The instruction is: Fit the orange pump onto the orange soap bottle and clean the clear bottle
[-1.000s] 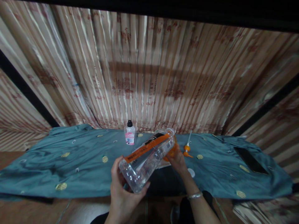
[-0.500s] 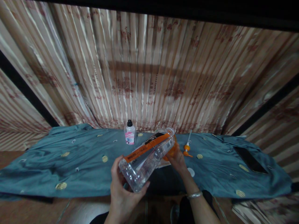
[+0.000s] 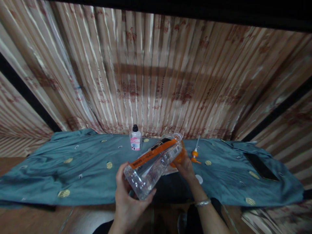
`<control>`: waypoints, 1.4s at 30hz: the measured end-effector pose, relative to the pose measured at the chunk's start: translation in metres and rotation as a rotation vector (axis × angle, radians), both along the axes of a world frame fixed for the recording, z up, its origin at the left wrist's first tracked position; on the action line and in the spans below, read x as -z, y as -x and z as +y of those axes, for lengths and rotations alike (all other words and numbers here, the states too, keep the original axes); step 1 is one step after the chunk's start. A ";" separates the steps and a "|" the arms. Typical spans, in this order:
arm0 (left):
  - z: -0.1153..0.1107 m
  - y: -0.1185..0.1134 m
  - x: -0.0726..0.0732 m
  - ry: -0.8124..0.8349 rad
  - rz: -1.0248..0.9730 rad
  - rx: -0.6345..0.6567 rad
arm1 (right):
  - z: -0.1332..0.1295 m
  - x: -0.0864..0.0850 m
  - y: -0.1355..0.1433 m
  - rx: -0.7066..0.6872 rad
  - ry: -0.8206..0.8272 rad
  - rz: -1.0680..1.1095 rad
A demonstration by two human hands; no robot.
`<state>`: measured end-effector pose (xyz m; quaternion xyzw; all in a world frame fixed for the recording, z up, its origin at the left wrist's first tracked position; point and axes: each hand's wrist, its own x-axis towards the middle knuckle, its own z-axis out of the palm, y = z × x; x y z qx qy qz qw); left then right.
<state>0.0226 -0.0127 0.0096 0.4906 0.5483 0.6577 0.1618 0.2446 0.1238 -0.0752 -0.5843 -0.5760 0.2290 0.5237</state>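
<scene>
A large clear plastic bottle (image 3: 156, 167) with an orange label strip is held tilted above the cloth, its open neck pointing to the far right. My left hand (image 3: 131, 191) is closed around its base, thumb along the near corner. At the neck end, my right hand (image 3: 184, 165) is closed against the bottle's far side, its fingertips partly hidden, next to an orange patch. Beneath the bottle lies a flat whitish and orange item (image 3: 171, 171), mostly covered. To the right rests an orange pump top (image 3: 195, 155) with a clear tube.
A small bottle (image 3: 135, 139) with black cap and pink label stands at the back. A white disc (image 3: 199, 179) lies near my right wrist. On the right is a dark phone (image 3: 261, 166). Green cloth (image 3: 90, 175) covers the surface; a patterned curtain (image 3: 151, 81) hangs behind.
Almost nothing differs. Both hands keep the same hold on the clear bottle, and the view has shifted very slightly.
</scene>
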 end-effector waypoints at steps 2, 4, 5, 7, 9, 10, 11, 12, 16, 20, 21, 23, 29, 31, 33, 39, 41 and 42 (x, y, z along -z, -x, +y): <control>0.000 0.001 0.001 -0.003 0.014 -0.005 | 0.000 0.000 0.000 -0.001 -0.001 0.003; 0.001 0.003 0.002 -0.011 0.032 -0.009 | 0.000 0.000 0.000 -0.020 -0.009 0.004; 0.001 0.003 0.003 -0.015 0.042 -0.010 | 0.000 0.000 0.000 -0.027 -0.012 0.004; 0.001 0.005 0.004 -0.022 0.060 -0.012 | 0.000 0.001 -0.001 -0.028 -0.010 0.001; 0.002 0.006 0.006 -0.022 0.071 -0.015 | 0.001 0.002 -0.001 -0.023 -0.009 -0.006; 0.002 0.007 0.007 -0.020 0.074 -0.017 | 0.001 0.003 -0.001 -0.023 -0.015 -0.011; 0.003 0.008 0.008 -0.020 0.079 -0.019 | 0.001 0.003 -0.001 -0.022 -0.025 -0.016; 0.004 0.009 0.009 -0.025 0.089 -0.020 | 0.001 0.004 -0.001 -0.021 -0.034 -0.021; 0.005 0.010 0.011 -0.044 0.121 -0.032 | 0.003 0.006 -0.002 -0.008 -0.037 -0.035; 0.003 0.008 0.009 -0.014 0.093 -0.041 | 0.002 0.007 -0.003 -0.014 -0.031 -0.039; 0.003 0.008 0.008 -0.011 0.092 -0.039 | 0.002 0.008 -0.003 -0.018 -0.028 -0.039; 0.002 0.007 0.007 -0.007 0.089 -0.033 | 0.002 0.008 -0.003 -0.022 -0.027 -0.038; 0.001 0.005 0.005 -0.005 0.052 -0.016 | 0.004 0.008 -0.001 0.006 -0.054 -0.034; 0.002 0.005 0.005 -0.005 0.041 -0.012 | 0.004 0.008 -0.001 0.010 -0.055 -0.042; 0.002 0.006 0.006 -0.009 0.045 -0.016 | 0.003 0.008 -0.001 0.007 -0.058 -0.047; 0.004 0.009 0.010 -0.019 0.102 -0.024 | 0.001 0.001 0.000 -0.006 -0.042 -0.035; 0.004 0.009 0.010 -0.027 0.097 -0.038 | 0.000 -0.002 0.001 -0.009 -0.019 -0.034; 0.004 0.010 0.010 -0.032 0.104 -0.034 | 0.000 -0.004 0.002 -0.004 -0.006 -0.033</control>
